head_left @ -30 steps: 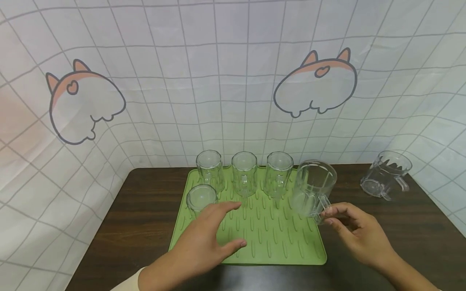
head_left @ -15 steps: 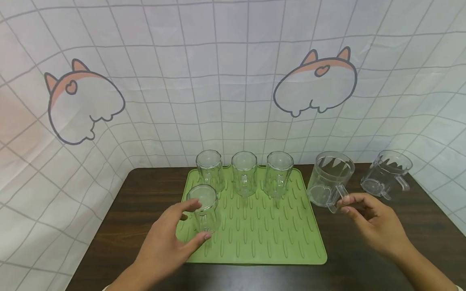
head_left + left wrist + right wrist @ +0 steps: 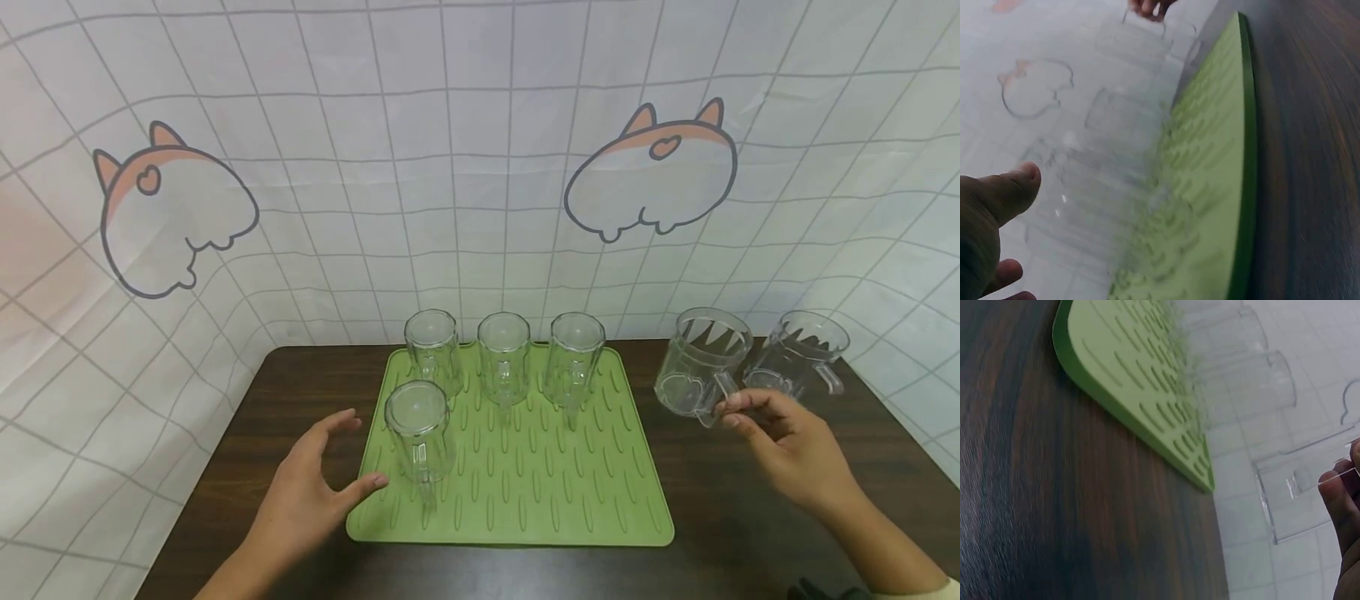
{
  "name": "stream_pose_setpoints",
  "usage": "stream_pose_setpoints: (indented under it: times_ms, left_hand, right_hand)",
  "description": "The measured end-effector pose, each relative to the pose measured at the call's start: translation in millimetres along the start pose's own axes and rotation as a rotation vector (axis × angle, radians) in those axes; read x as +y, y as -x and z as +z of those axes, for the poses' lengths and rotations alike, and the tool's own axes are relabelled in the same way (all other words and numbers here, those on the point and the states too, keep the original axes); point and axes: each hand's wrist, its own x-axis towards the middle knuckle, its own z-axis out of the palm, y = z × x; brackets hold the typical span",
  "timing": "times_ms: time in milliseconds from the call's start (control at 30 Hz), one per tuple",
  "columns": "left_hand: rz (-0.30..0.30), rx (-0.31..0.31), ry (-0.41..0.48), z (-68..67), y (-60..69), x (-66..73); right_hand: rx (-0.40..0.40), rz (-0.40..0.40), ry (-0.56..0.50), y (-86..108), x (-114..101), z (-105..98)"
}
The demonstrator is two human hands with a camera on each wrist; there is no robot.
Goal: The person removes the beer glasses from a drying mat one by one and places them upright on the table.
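Note:
My right hand (image 3: 795,450) pinches the handle of a clear mug (image 3: 701,367), mouth up, over the table right of the green mat (image 3: 570,500); whether its base touches the wood I cannot tell. In the right wrist view, fingertips (image 3: 1338,494) grip that handle. My left hand (image 3: 296,500) holds nothing, thumb and fingers spread, at the mat's left side. Nearest to it is a clear mug (image 3: 420,442) that looks upside down on the mat. Behind stand three similar mugs in a row: left (image 3: 432,350), middle (image 3: 504,358) and right (image 3: 573,358).
Another clear mug (image 3: 806,358) stands at the back right of the dark wooden table (image 3: 300,392), just behind the held one. A white checked cloth (image 3: 480,208) hangs close behind the table. Something dark (image 3: 821,590) shows at the bottom right edge.
My right hand has carried the mug rightward, from over the mat's right edge to near the back-right mug. My left hand has drawn back left, away from the front mug.

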Motion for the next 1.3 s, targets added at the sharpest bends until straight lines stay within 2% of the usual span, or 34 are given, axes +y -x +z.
stream_pose_setpoints:
  times_ms: [167, 267, 433, 633, 1067, 1300]
  left_hand:
    - [-0.108, -0.119, -0.035, 2.7, -0.7, -21.1]
    - [-0.14, -0.201, -0.059, 6.9, 0.8, -33.8]
    - [-0.113, -0.29, -0.107, 14.9, 5.0, -49.0]
    - [-0.102, -0.356, -0.161, 22.3, 8.0, -54.8]
    - [-0.141, -0.38, -0.195, 26.1, 8.8, -51.9]
    - [-0.129, -0.38, -0.202, 27.0, 9.5, -52.4]
  right_hand:
    - [-0.018, 0.021, 0.009, 0.1, 13, -4]
    - [-0.03, 0.037, 0.023, -0.2, 20, -6]
    - [-0.04, 0.073, 0.048, -0.2, 33, -9]
    - [-0.05, 0.112, 0.079, 0.5, 48, -12]
    - [-0.043, 0.145, 0.09, 0.9, 69, -16]
    - [-0.027, 0.174, 0.133, 2.5, 77, -19]
